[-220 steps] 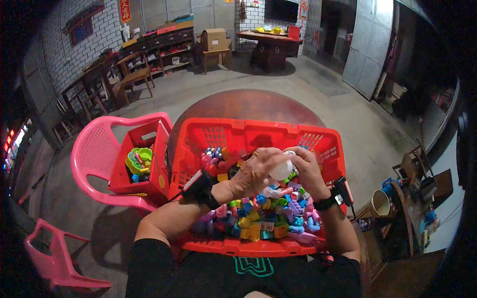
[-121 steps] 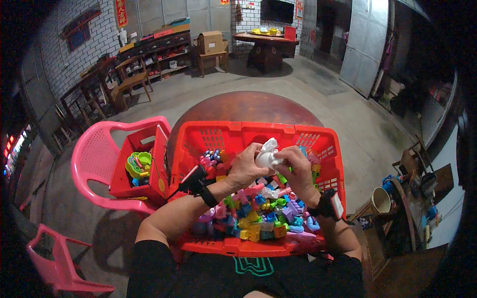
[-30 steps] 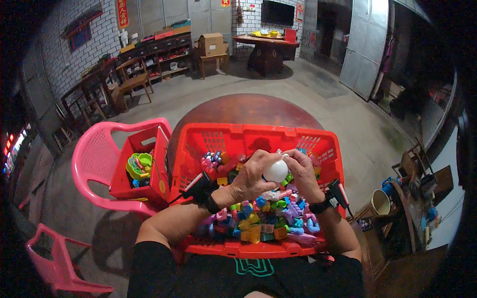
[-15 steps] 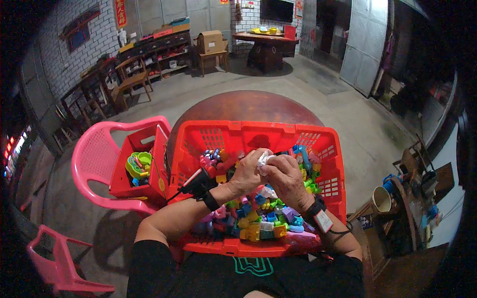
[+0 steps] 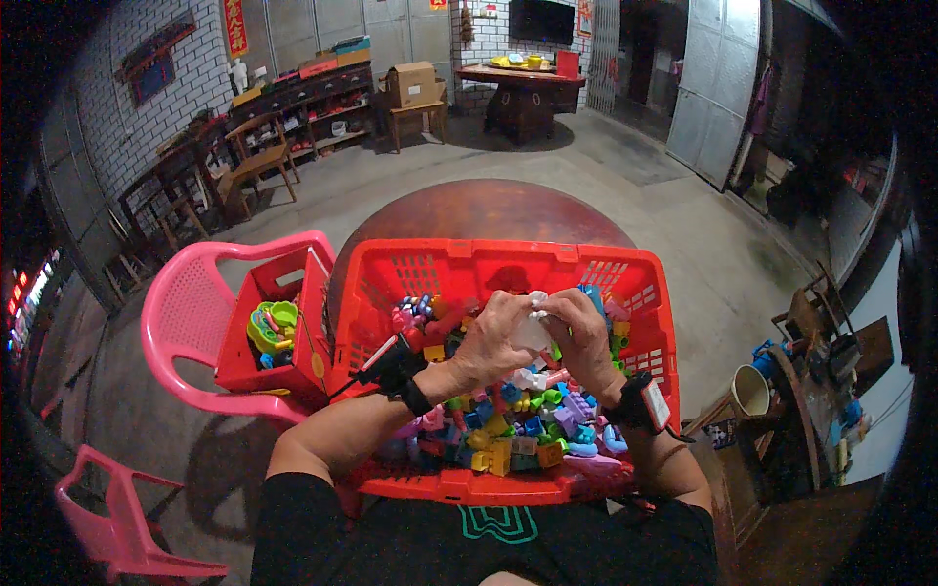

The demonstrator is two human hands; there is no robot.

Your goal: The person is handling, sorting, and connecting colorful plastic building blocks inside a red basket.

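Both my hands are raised over a large red plastic basket (image 5: 508, 252) heaped with toy building blocks (image 5: 508, 430) in many colours. Between them is a thin, soft white piece (image 5: 531, 335), like tissue or cloth; I cannot tell which. My left hand (image 5: 491, 342) pinches its left side with curled fingers. On the other side, my right hand (image 5: 578, 340) grips its upper edge between thumb and fingers. The white piece hangs partly spread between the two hands. Anything wrapped inside it is hidden.
The basket stands on a round brown wooden table (image 5: 489, 200). At left, a pink plastic chair (image 5: 191, 293) bears a red box (image 5: 256, 366) with green and yellow toys (image 5: 274, 325). Another pink chair (image 5: 122, 518) stands lower left. A cream bucket (image 5: 750, 393) is at right.
The white piece was bunched up small between my fingertips and now spreads wider. My right hand has shifted slightly and turned, and its fingers are higher on the piece.
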